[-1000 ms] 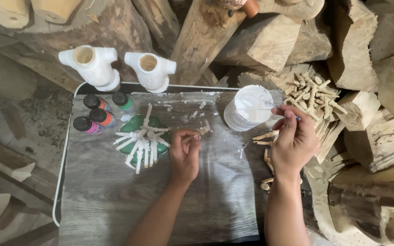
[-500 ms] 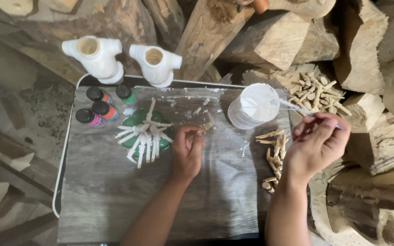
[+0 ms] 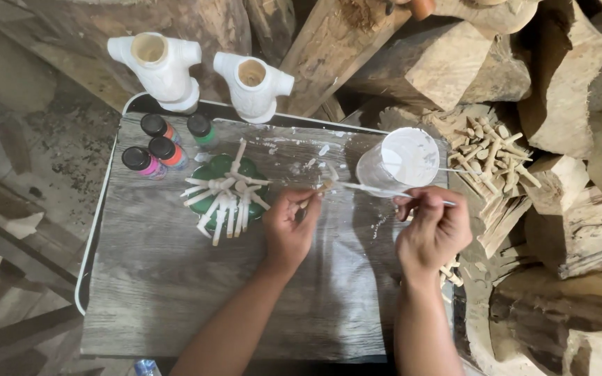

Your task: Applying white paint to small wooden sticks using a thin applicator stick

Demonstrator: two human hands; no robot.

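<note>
Basically both hands work over the grey wood-grain board (image 3: pixel 175 292). Left hand (image 3: pixel 292 226), fingers pinched shut, holds a small unpainted wooden peg piece (image 3: pixel 320 186) by one end at mid-board, palm down, forearm coming up from the board's near edge. Right hand (image 3: pixel 435 230) is closed in a pen grip around a thin white-coated brush (image 3: pixel 377 190), tip touching the peg, wrist over the board's right edge. Judging by this, the coat goes on best with light strokes along the peg, turning it between fingertips, keeping the pinch off wet paint. Clear plastic cup of white paint (image 3: pixel 402 159) sits at the board's far right; white-painted pegs on a green lid (image 3: pixel 226 197) lie left of the held peg.
</note>
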